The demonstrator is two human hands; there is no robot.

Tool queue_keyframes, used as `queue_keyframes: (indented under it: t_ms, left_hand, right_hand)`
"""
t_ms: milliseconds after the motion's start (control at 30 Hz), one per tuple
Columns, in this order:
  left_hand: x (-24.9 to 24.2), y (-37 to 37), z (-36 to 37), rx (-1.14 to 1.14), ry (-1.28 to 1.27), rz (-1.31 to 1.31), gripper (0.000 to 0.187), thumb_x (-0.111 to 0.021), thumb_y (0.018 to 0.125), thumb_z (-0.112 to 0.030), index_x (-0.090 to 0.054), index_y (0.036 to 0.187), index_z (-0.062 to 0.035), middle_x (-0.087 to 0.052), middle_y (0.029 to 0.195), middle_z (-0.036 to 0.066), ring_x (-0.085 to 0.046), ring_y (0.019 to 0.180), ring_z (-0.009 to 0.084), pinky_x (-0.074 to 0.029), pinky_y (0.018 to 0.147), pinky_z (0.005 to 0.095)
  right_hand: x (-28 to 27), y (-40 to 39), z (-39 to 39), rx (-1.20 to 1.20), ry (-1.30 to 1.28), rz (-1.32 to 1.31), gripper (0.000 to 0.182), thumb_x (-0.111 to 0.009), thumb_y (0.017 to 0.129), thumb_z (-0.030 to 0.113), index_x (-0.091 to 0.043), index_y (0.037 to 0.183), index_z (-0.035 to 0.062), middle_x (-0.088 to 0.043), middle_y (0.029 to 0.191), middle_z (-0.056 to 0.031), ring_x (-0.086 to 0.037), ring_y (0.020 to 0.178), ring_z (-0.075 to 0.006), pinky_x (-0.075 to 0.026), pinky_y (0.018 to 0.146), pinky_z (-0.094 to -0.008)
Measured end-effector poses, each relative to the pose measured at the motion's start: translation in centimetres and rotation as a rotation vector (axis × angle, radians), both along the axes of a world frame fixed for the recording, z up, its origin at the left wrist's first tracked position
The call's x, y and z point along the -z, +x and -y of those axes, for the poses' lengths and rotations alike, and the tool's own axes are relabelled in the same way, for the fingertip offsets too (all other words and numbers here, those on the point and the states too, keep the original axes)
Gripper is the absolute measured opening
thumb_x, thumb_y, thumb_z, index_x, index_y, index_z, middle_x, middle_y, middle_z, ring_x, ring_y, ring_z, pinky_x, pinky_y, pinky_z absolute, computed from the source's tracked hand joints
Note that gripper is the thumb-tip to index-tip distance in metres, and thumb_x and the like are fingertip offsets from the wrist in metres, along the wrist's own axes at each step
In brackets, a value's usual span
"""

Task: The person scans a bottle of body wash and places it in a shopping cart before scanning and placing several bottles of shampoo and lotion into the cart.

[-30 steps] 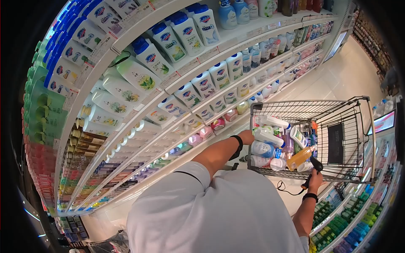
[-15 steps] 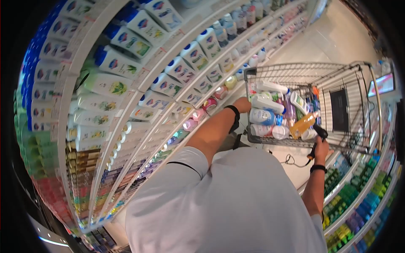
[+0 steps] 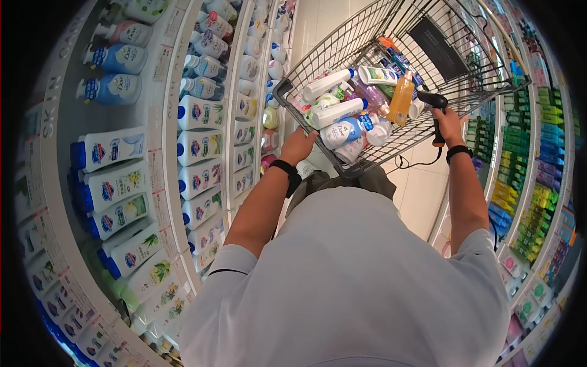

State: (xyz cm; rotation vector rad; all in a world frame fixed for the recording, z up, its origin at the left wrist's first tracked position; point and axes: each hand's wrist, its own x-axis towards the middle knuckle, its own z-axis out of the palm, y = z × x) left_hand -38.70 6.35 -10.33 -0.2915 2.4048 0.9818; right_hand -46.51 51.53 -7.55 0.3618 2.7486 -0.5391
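My left hand [image 3: 298, 145] is closed on the near corner edge of the wire shopping cart [image 3: 282, 92], its fingertips hidden behind the rim. In my right hand [image 3: 449, 127] is a black barcode scanner [image 3: 433, 100] with orange trim, held by its handle over the cart's side; a cable [image 3: 416, 164] curls below it. Bottles lie heaped in the basket: a blue and white Dove pump bottle [image 3: 342, 132], white bottles with blue caps such as one on its side [image 3: 339, 112], and an amber bottle [image 3: 401, 101] close to the scanner.
Shelves on the left carry rows of white blue-capped bottles [image 3: 115, 148] and Dove pump bottles [image 3: 122, 58]. More shelves on the right hold green bottles [image 3: 512, 131] and yellow ones [image 3: 504, 194]. Tiled floor [image 3: 422, 183] shows beneath the cart.
The view has turned, so the cart now sits higher and farther left in the picture, at a slant. Both hands keep their holds on the cart's edge and the scanner.
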Motion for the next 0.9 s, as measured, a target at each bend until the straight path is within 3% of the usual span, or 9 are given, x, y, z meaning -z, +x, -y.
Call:
queue_keyframes:
  t_ms: [67,100,167,300,367,433,533,633,900]
  left_hand:
    - [-1.1,-0.8,0.4,0.128,-0.290,0.080,0.051,-0.052,0.096,-0.044,-0.063,0.103,0.0051,-0.067,0.103,0.030,-0.064,0.100,0.0451,-0.049,0.088,0.0519]
    - [-1.9,-1.4,0.5,0.148,-0.290,0.089,0.051,-0.052,0.096,-0.044,-0.063,0.103,0.0051,-0.067,0.103,0.030,-0.064,0.100,0.0451,-0.049,0.088,0.0519]
    - [-3.3,-2.8,0.3,0.166,-0.452,-0.041,0.046,-0.058,0.093,-0.042,-0.064,0.098,0.0030,-0.068,0.097,0.025,-0.066,0.094,0.0413,-0.051,0.083,0.0515]
    - [-2.5,-7.1,-1.9,0.196,-0.372,-0.321,0.038,-0.064,0.089,-0.036,-0.065,0.097,0.0007,-0.069,0.094,0.022,-0.067,0.089,0.0383,-0.053,0.079,0.0493]
    - [-0.8,-9.3,-4.3,0.353,-0.372,-0.431,0.036,-0.065,0.089,-0.034,-0.064,0.105,-0.0014,-0.069,0.097,0.020,-0.067,0.089,0.0389,-0.053,0.077,0.0489]
    - [0.2,-10.5,-6.8,0.447,-0.388,-0.352,0.037,-0.070,0.083,-0.033,-0.065,0.103,-0.0024,-0.069,0.098,0.019,-0.068,0.090,0.0379,-0.055,0.078,0.0476]
    - [2.4,-11.3,-8.3,0.677,-0.517,0.113,0.049,-0.076,0.075,-0.035,-0.063,0.109,-0.0033,-0.070,0.105,0.019,-0.069,0.099,0.0346,-0.054,0.086,0.0440]
    - [4.4,-11.2,-7.7,0.628,-0.496,0.251,0.053,-0.078,0.074,-0.036,-0.062,0.111,-0.0016,-0.070,0.107,0.020,-0.068,0.101,0.0344,-0.054,0.088,0.0441]
    - [5.4,-12.3,-6.6,0.676,-0.437,0.312,0.059,-0.079,0.073,-0.038,-0.063,0.114,0.0020,-0.069,0.112,0.023,-0.066,0.107,0.0348,-0.052,0.093,0.0425]
  right_hand:
    - [0.0,-0.1,0.3,0.046,0.006,-0.012,0.054,-0.048,0.085,0.054,-0.069,0.095,0.0049,-0.063,0.109,-0.0174,-0.053,0.118,-0.0372,0.010,0.109,-0.0692]
    - [0.1,-0.2,0.2,0.061,0.002,-0.012,0.055,-0.049,0.085,0.054,-0.069,0.094,0.0033,-0.064,0.109,-0.0174,-0.053,0.119,-0.0370,0.011,0.110,-0.0688]
    - [0.3,-0.2,0.2,0.088,-0.017,-0.037,0.056,-0.052,0.084,0.054,-0.069,0.096,0.0013,-0.064,0.110,-0.0170,-0.053,0.119,-0.0360,0.011,0.110,-0.0684]
    - [0.2,0.3,0.4,0.093,-0.070,-0.063,0.056,-0.054,0.083,0.053,-0.069,0.097,0.0003,-0.064,0.111,-0.0165,-0.052,0.121,-0.0345,0.011,0.110,-0.0686]
    - [0.5,0.6,0.1,0.064,-0.044,-0.139,0.055,-0.056,0.083,0.051,-0.070,0.097,0.0005,-0.064,0.113,-0.0164,-0.052,0.123,-0.0324,0.010,0.111,-0.0691]
    - [0.4,0.6,0.4,0.070,-0.024,-0.144,0.054,-0.055,0.083,0.051,-0.071,0.096,0.0002,-0.064,0.115,-0.0167,-0.051,0.125,-0.0309,0.009,0.111,-0.0691]
    - [-0.8,0.5,1.2,0.065,0.015,-0.118,0.048,-0.053,0.084,0.047,-0.069,0.080,0.0018,-0.068,0.098,-0.0128,-0.054,0.118,-0.0294,0.004,0.111,-0.0713]
    - [-0.7,0.4,1.3,0.074,0.021,-0.133,0.048,-0.053,0.084,0.047,-0.069,0.081,0.0020,-0.068,0.097,-0.0130,-0.054,0.117,-0.0294,0.003,0.111,-0.0714]
    - [-1.6,0.5,1.4,0.087,-0.030,-0.144,0.045,-0.055,0.082,0.044,-0.073,0.084,0.0025,-0.070,0.100,-0.0159,-0.053,0.123,-0.0320,0.004,0.112,-0.0702]
